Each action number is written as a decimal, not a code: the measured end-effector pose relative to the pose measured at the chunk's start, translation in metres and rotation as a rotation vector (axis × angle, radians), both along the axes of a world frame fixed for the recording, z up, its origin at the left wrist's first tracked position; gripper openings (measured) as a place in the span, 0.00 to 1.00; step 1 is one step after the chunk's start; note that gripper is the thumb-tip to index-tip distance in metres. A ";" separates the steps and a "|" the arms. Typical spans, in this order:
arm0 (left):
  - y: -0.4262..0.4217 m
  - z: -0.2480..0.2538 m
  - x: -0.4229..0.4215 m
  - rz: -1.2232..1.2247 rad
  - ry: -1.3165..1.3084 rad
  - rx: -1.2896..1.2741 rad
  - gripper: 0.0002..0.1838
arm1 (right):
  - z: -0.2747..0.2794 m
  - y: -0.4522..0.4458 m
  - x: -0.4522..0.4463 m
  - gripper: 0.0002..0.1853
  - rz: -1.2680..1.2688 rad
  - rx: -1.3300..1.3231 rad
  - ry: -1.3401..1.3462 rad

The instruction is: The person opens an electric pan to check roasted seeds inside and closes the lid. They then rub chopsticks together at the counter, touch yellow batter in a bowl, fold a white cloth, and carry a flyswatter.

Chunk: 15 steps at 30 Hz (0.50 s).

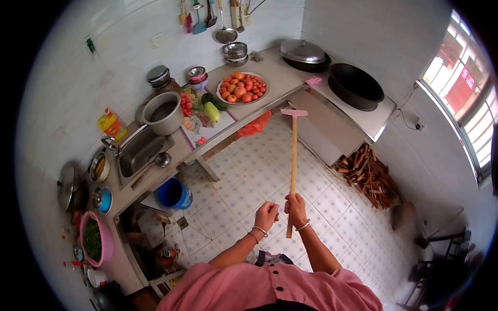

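Note:
My right hand (296, 208) is wrapped round the lower part of a long wooden handle (294, 155). A flat pink crosspiece (294, 112) tops this T-shaped tool, near the counter's front edge in the view. The handle's butt end sticks out below my fist. Just left of the handle, my left hand (266, 215) has its fingers curled closed, apart from the wood, and I see nothing in it.
Tiled floor (238, 181) lies below my hands. Along the counter are a tomato platter (262, 99), a grey pot (171, 127), a sink (129, 160) and a black wok (358, 106). A blue bucket (181, 199) stands left; firewood (368, 176) is heaped right.

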<state>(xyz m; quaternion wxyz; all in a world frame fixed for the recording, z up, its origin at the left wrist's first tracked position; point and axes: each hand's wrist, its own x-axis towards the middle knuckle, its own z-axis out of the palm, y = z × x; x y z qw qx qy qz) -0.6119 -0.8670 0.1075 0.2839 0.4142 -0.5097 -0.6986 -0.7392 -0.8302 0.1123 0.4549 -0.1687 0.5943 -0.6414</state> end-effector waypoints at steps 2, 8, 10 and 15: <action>-0.019 -0.001 -0.017 -0.004 0.015 0.016 0.09 | 0.001 -0.013 -0.025 0.19 0.030 0.010 0.029; -0.107 -0.009 -0.086 0.045 0.137 0.092 0.08 | -0.005 -0.099 -0.090 0.18 0.073 -0.010 0.097; -0.150 -0.010 -0.116 0.050 0.186 0.133 0.08 | -0.006 -0.140 -0.113 0.18 0.084 0.006 0.092; -0.267 0.010 -0.191 0.123 0.319 0.193 0.08 | 0.007 -0.242 -0.171 0.17 0.115 -0.004 0.074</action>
